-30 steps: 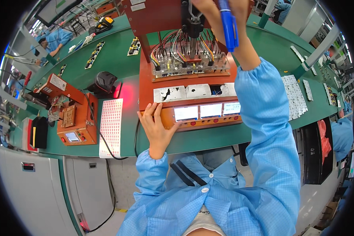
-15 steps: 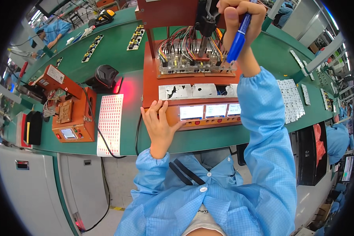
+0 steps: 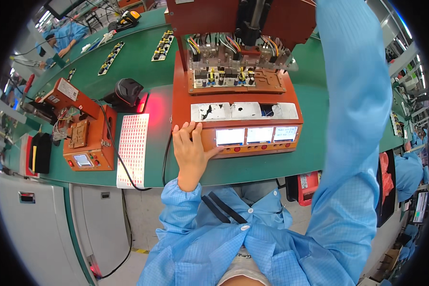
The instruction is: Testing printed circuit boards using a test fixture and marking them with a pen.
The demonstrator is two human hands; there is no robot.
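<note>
My left hand [image 3: 190, 151] lies over the front left corner of an orange-red test fixture [image 3: 183, 102], fingers stretched out and thumb along its front panel, near the lit screens [image 3: 231, 137]. My right sleeve [image 3: 350, 95] reaches up past the top edge, and the right hand is out of view. In the fixture's nest [image 3: 270, 85] sits a circuit board [image 3: 224, 78] with black and yellow parts. Above it hangs a clear probe plate [image 3: 250, 61] with bundled coloured wires, apart from the board. Torn white strips [image 3: 214, 111] cover part of the fixture's top.
A smaller orange fixture [image 3: 88, 143] and a black scanner [image 3: 125, 93] with a red glow stand to the left. A sheet of red-marked labels [image 3: 133, 148] lies beside them. More circuit boards [image 3: 111, 58] rest farther back. A red bin [image 3: 309, 186] sits below the table edge.
My right hand, which held a blue marker, has gone up out of view. The probe plate has risen, uncovering the circuit board. My left hand stays at the fixture's corner.
</note>
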